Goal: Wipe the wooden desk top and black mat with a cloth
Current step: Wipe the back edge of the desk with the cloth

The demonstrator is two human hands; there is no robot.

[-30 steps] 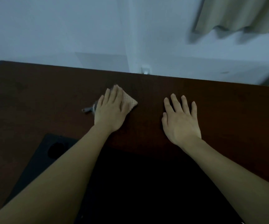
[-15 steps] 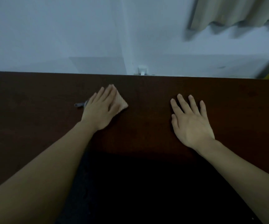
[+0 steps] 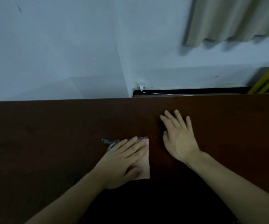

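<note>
Left hand [image 3: 122, 162] lay flat, fingers straight, pressing the cloth [image 3: 142, 162] onto the dark wooden counter [image 3: 49, 143], at the far edge of the black mat [image 3: 163, 199]. Right hand [image 3: 179, 138] rested palm-down on bare wood just beside the cloth, fingers spread, holding nothing.

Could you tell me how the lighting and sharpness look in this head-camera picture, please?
Head view: dim and bluish, the black mat nearly featureless beside the wooden desk top; the curtain is smeared and throws a soft shadow on the wall; the left hand on the cloth and the right hand look soft; the desk's far edge bows slightly.
</note>
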